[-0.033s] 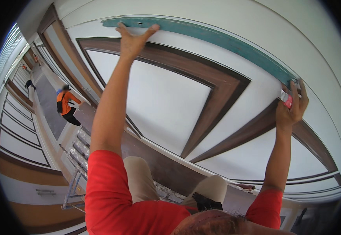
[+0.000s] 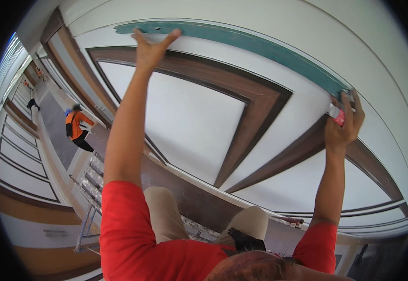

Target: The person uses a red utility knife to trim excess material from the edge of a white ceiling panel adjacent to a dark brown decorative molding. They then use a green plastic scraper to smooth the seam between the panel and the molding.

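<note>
A long green strip [image 2: 241, 41] with a worn surface runs high along the white wall, bending with the lens. My left hand [image 2: 151, 52] is raised to its left part, thumb and fingers spread wide, the tips touching the strip's lower edge. At the strip's right end, my right hand [image 2: 344, 122] reaches up with its fingertips against it. A small pink-and-white thing [image 2: 337, 114] is held in the palm of that hand; its kind cannot be made out. Beneath the strip, brown wooden trim [image 2: 255, 96] frames white wall panels [image 2: 194, 126].
I am on a raised brown platform [image 2: 166, 175]. A metal frame with rungs [image 2: 91, 182] stands at its left. Lower down on the left, a person in an orange top [image 2: 76, 124] is beside a corridor. A door frame [image 2: 73, 51] lies left of the strip.
The whole view has shifted slightly, so strip, trim and hands appear a little further left. Both hands keep their places on the strip.
</note>
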Available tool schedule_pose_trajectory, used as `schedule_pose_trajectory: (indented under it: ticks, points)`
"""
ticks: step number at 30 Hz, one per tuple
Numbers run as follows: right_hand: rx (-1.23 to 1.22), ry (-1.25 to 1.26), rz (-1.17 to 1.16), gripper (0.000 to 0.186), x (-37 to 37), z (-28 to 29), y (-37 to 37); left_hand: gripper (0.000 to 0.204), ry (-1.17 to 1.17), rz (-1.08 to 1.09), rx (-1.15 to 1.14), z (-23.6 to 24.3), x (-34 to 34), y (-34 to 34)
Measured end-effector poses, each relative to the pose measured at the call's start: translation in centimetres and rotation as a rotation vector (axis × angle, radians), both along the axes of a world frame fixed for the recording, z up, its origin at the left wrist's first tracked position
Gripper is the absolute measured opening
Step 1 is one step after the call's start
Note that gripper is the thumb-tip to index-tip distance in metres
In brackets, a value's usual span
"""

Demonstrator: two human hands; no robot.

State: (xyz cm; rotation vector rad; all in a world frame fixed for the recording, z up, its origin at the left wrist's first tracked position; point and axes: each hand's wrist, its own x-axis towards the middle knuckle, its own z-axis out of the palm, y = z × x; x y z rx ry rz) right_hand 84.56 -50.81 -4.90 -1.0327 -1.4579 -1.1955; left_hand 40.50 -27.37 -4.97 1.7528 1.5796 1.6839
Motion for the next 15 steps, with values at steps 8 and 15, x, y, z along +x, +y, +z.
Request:
schedule_pose_trajectory:
  ticks: [8,15]
  points:
    - [0.032,-0.040,-0.007,0.041,1.7,0.2,0.0,0.155,-0.027,-0.001,0.045,0.2,0.3,1.0]
    - [0.114,-0.063,-0.057,0.040,2.0,-0.3,0.5,0.159,-0.023,-0.026,0.024,0.0,0.2,1.0]
